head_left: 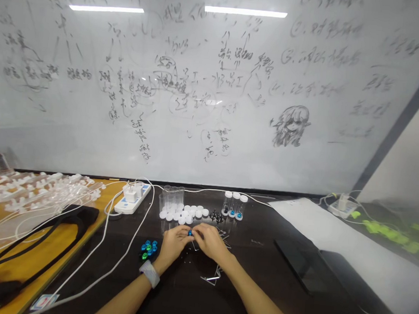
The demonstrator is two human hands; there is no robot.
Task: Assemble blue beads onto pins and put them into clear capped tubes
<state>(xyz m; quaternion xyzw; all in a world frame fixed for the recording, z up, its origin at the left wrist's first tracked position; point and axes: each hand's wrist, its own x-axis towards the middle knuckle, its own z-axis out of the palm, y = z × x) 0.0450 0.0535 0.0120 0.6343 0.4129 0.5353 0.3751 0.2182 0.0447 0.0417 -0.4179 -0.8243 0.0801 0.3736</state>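
My left hand (174, 243) pinches a small blue round part (190, 233), its metallic body showing between the fingertips. From the other side my right hand (207, 239) closes its fingers at the same part; whether it grips the part or something tiny on it is hidden. Left of my left hand lies a cluster of blue and green round parts (148, 249). Thin metal rods (214, 276) are scattered beside and below my right hand. Just beyond the hands sit several white caps (189, 213) and a pile of small black parts (217, 216).
Clear tubes (171, 200) stand at the back, with capped tubes (234, 205) holding parts to their right. A white power strip (132, 198) with cables is at the left. A dark phone-like slab (298, 265) and a white sheet (334, 234) lie right. Behind rises a whiteboard (141, 147).
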